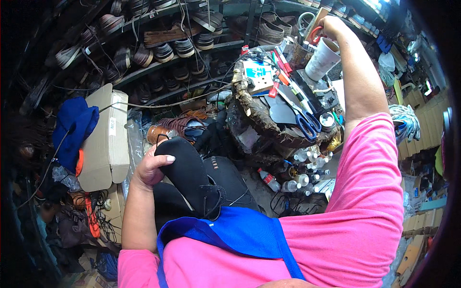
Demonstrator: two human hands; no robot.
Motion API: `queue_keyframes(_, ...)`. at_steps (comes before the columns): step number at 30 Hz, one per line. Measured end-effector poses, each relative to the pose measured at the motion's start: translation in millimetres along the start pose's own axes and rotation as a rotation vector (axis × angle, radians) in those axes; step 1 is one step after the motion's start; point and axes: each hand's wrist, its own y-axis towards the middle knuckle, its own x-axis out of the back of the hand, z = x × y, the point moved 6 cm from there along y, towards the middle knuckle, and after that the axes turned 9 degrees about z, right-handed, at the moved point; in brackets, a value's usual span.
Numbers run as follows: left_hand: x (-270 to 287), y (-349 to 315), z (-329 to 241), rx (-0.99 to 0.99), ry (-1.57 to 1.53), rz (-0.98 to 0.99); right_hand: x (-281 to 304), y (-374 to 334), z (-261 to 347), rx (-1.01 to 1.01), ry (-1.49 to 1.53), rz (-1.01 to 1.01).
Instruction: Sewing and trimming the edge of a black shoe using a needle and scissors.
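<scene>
Left hand (150, 169) grips one end of a black lace-up shoe (185, 165) across the lap. Right hand (332, 28) is beside red-handled scissors (313, 34) above the white cup (322, 61); its grip cannot be determined. Advisable: steady the shoe, lift tools clear of the cup.

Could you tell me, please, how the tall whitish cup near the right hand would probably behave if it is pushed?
The cup would probably tip easily, being tall and seemingly narrower at its lower end. Once down, it might roll, because its wall looks round.
</scene>
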Motion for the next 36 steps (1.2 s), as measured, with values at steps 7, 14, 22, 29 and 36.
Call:
queue_keyframes(7, -2.6, 3.5, 1.3, -0.023, -0.016, 0.039, 51.9, -5.7, -36.4, 0.003, 0.082, -0.157)
queue_keyframes(14, -6.2, -4.6, 2.6, -0.044, -0.022, 0.066, 127.8, -93.5, -25.2, 0.040, 0.302, -0.531)
queue_keyframes(22, -16.5, -16.0, 1.4, -0.120, -0.043, 0.085, 28.4, -211.3, 34.5, 0.260, 0.614, -0.737)
queue_keyframes(29, -26.6, -14.6, 2.2, -0.141, -0.018, 0.151, -95.2, -282.1, 94.8, 0.026, 0.616, -0.808)
queue_keyframes(36, -24.2, -16.5, 7.5, -0.125, -0.003, 0.152, -116.8, -301.7, 112.8, 0.183, 0.619, -0.526)
